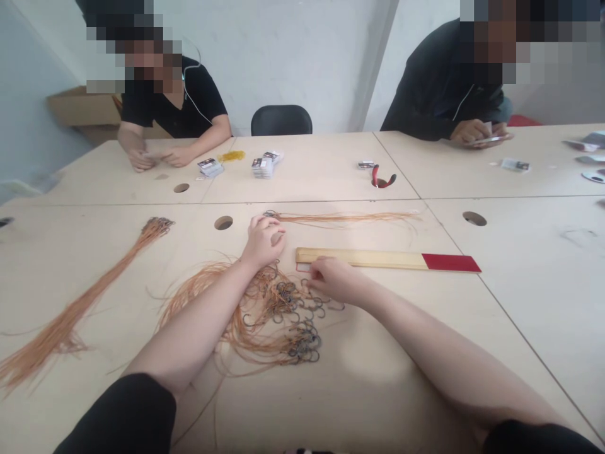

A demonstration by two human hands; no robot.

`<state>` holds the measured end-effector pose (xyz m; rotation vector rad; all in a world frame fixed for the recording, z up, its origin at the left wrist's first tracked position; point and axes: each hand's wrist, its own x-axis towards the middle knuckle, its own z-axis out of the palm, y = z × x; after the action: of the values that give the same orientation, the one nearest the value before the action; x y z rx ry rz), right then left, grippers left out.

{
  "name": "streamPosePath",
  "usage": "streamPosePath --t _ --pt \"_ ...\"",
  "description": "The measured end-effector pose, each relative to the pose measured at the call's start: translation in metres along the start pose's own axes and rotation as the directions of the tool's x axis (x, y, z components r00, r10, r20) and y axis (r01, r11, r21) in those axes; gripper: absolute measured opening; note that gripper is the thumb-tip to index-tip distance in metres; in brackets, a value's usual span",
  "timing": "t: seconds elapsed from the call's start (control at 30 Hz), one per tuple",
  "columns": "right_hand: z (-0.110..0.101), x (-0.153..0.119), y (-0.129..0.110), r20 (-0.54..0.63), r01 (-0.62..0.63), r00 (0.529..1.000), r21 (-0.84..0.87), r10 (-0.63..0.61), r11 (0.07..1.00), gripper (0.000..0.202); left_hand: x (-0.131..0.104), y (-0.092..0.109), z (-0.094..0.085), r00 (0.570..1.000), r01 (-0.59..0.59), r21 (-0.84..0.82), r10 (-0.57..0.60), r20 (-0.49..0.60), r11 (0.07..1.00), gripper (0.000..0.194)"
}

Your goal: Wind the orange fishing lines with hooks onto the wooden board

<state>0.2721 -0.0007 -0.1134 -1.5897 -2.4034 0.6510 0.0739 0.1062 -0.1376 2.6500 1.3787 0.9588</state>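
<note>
My left hand (265, 241) is above the table with its fingers curled in. It is just below the hook end of a straight bundle of orange lines (331, 218), and what its fingertips hold, if anything, is hidden. My right hand (333, 277) is pinched closed beside the near left end of a flat wooden strip (368, 258) with a red end. A hook (306, 284) shows at its fingertips, but I cannot tell whether it is gripped. Between and below my hands lies a loose heap of dark fishing hooks (302, 343) tied to orange lines (198, 293).
Another bundle of hooked orange lines (104, 290) lies at the left. Across the table sit two people, near small packets (262, 167), yellow material (231, 156) and red-handled pliers (382, 178). Round holes (224, 223) and seams break the tabletop. A black chair (282, 120) stands behind.
</note>
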Motion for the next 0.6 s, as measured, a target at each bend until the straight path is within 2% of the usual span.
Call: streamPosePath --t 0.13,0.23,0.4,0.6 --pt "0.002 -0.002 0.001 -0.010 -0.037 0.999 0.098 0.038 0.994 0.009 -0.003 0.007 -0.004 0.980 -0.138 -0.162 0.158 0.118 0.977 0.017" --pt "0.002 -0.001 0.004 -0.017 -0.022 1.000 0.163 0.026 0.986 0.013 -0.003 0.013 -0.007 0.947 -0.177 -0.259 0.236 0.218 0.949 0.022" --pt "0.002 0.001 0.004 -0.028 -0.023 0.999 0.134 0.027 0.991 0.009 -0.003 0.017 -0.007 0.922 -0.133 -0.246 0.211 0.326 0.960 0.030" --pt "0.007 0.001 0.000 -0.058 -0.013 0.998 0.076 0.017 0.997 0.017 -0.003 0.016 -0.005 0.899 -0.168 -0.252 0.254 0.358 0.953 0.031"
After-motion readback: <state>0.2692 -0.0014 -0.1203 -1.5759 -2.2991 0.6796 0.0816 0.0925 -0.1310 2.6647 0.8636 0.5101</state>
